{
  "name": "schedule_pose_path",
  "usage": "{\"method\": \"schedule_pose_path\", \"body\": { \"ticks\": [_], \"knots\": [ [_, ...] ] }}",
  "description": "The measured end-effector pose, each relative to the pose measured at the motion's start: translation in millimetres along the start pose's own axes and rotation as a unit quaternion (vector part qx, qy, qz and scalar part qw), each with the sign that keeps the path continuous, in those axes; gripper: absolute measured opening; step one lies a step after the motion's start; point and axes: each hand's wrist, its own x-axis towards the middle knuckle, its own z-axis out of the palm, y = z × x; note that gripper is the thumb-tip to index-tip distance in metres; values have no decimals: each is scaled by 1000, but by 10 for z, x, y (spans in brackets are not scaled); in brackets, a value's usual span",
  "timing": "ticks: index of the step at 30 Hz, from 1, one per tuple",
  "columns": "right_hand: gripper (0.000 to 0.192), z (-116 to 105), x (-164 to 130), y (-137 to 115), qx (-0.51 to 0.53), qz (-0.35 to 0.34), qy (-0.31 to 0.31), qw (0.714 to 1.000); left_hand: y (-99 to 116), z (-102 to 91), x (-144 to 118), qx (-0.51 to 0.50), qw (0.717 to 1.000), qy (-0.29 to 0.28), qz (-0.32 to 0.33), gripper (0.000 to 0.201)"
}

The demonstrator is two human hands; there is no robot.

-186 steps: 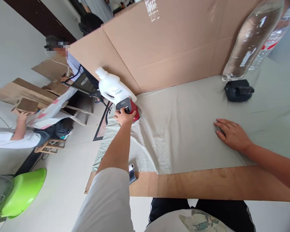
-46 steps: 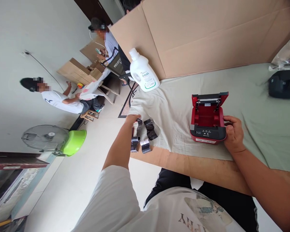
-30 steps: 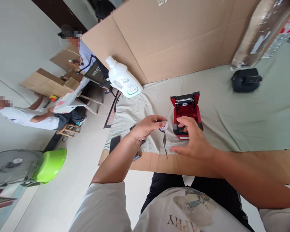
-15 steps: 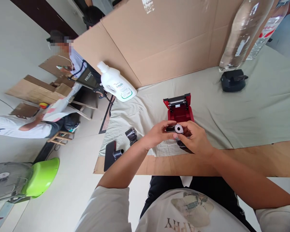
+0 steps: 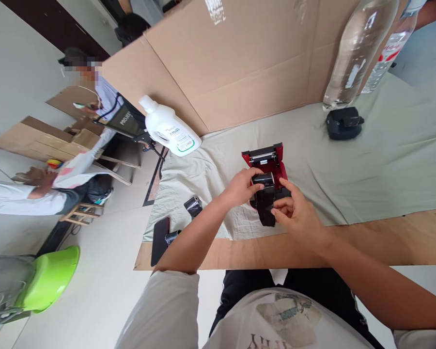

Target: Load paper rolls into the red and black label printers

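Observation:
A small red-and-black label printer (image 5: 282,168) stands with its lid up on the cloth. Between the thumb and fingers of my left hand (image 5: 241,188) is a shiny black roll (image 5: 263,179), held over the printer's open bay. A loose black strip (image 5: 265,207) hangs from the roll towards me, covering part of the printer's front. My right hand (image 5: 301,213) pinches the strip's right edge low down, its index finger stretched towards the printer's right side. Left of my hands lie another black roll (image 5: 193,206) and a second one (image 5: 172,236), partly behind my left forearm.
A dark flat slab (image 5: 160,241) lies at the table's left corner. A white jug (image 5: 172,127) stands against the cardboard wall (image 5: 247,63). At the right are a large clear bottle (image 5: 356,58), a smaller bottle and a black device (image 5: 344,123). People sit further left.
The roll has turned from end-on to sideways and moved over the printer. My right hand has left the roll for its strip, which now hangs in full view.

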Motion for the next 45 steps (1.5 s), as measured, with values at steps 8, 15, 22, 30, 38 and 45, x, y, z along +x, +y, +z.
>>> {"method": "schedule_pose_path", "body": {
  "ticks": [8,15,22,30,38,45],
  "knots": [
    [38,-51,-6,88,-214,-182,10,960,148,257,333,225,970,-44,-75,27],
    [17,-39,59,99,-387,-294,84,870,242,338,466,319,939,-103,-74,24],
    [16,-49,105,117,-410,-311,88,853,175,394,442,308,950,-46,-40,17],
    [16,-90,103,132,-389,-316,70,863,-96,156,223,118,932,316,129,42],
    [15,-126,96,72,-330,-318,8,889,-256,302,-84,30,958,253,132,66],
    [59,-180,405,271,-316,-325,85,887,-375,741,-404,35,946,286,146,61]
  ]
}}
